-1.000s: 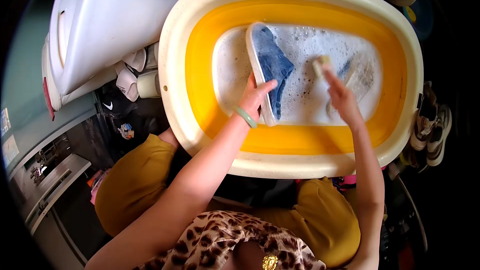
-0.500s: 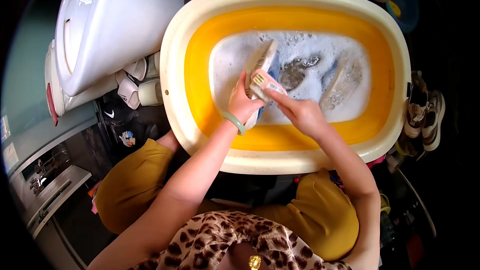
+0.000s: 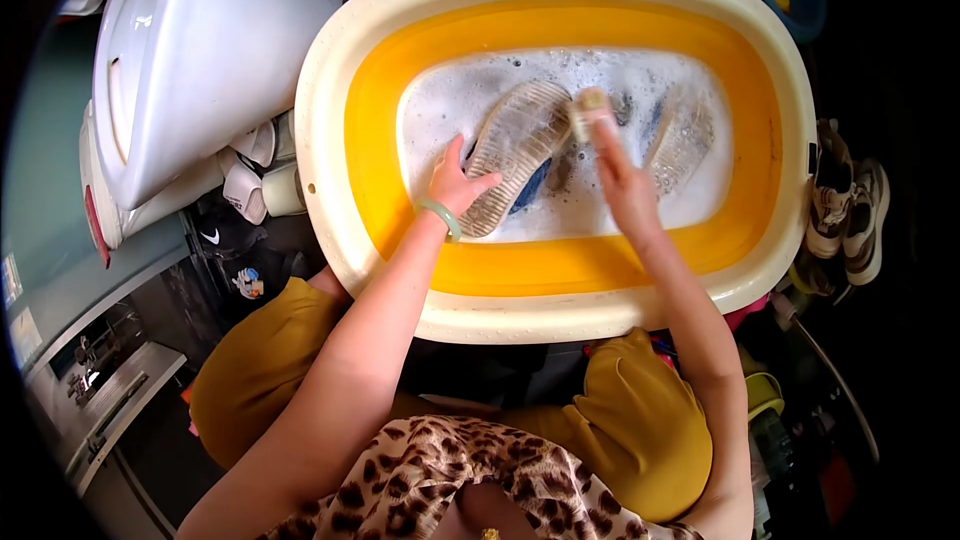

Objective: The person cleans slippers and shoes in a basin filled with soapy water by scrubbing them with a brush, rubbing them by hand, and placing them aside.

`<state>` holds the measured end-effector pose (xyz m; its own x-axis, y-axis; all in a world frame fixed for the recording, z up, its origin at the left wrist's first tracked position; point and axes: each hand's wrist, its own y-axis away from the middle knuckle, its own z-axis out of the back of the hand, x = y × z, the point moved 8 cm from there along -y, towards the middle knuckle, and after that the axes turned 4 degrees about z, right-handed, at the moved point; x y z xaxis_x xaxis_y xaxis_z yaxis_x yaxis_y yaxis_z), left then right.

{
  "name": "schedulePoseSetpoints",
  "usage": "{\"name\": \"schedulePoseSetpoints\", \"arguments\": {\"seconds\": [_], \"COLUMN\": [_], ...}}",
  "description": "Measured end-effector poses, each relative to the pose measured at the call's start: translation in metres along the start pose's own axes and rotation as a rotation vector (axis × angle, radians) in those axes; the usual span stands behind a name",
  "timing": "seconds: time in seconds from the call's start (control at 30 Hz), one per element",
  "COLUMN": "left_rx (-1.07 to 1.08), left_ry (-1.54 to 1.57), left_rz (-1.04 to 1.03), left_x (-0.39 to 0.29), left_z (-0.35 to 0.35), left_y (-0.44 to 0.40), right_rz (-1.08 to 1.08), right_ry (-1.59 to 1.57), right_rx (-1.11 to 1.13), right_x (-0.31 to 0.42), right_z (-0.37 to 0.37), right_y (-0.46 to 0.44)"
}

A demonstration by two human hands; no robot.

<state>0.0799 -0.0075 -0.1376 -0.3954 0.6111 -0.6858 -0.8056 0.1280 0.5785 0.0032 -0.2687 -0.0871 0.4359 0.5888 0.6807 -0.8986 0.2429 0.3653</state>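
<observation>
While the shoe stood on edge half a second ago, it now lies sole up in the suds, left of the middle of the tub, so its whole tread is exposed. The left hand grips it by the near end, thumb laid over the sole. The right hand is closed around a brush, now just beside the shoe's far end; blur hides whether they touch. A second shoe lies farther right in the foam, sole showing. The tub is cream at the rim and yellow inside. To its left stands a white fixture with pale slippers near it; sneakers sit at its right.
</observation>
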Motion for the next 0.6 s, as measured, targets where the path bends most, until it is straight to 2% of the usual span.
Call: {"name": "schedulePoseSetpoints", "arguments": {"seconds": [0.07,0.1,0.17,0.23,0.3,0.4,0.47,0.5,0.53,0.6], "left_rx": [0.072,0.146,0.215,0.065,0.078,0.043,0.095,0.09,0.095,0.147], "left_ry": [-0.033,-0.075,-0.114,-0.075,-0.079,-0.08,0.066,0.074,0.04,-0.094], "left_rz": [-0.03,0.013,0.06,0.03,0.065,-0.039,0.013,0.021,0.061,0.152], "left_x": [-0.005,-0.009,-0.005,0.001,0.005,0.001,0.011,0.011,0.009,0.019], "left_z": [-0.01,-0.017,-0.03,-0.028,-0.029,-0.034,-0.039,-0.038,-0.038,-0.041], "left_y": [-0.002,0.0,0.006,0.007,0.006,-0.002,-0.003,-0.001,0.0,-0.003], "right_rz": [0.251,0.47,0.552,0.516,0.437,0.406,0.398,0.461,0.607,0.58], "right_ry": [0.079,0.051,0.354,0.57,0.553,0.42,0.33,0.332,0.274,0.401], "right_rx": [0.16,0.158,0.341,0.314,0.09,0.019,0.107,0.191,0.241,0.313], "right_x": [0.044,0.062,0.072,0.053,0.044,0.044,0.044,0.048,0.051,0.066], "right_z": [-0.023,-0.036,-0.062,-0.065,-0.038,-0.021,-0.044,-0.061,-0.081,-0.086], "right_y": [0.014,0.023,0.016,-0.019,-0.056,-0.066,-0.038,-0.016,0.01,0.018]}}
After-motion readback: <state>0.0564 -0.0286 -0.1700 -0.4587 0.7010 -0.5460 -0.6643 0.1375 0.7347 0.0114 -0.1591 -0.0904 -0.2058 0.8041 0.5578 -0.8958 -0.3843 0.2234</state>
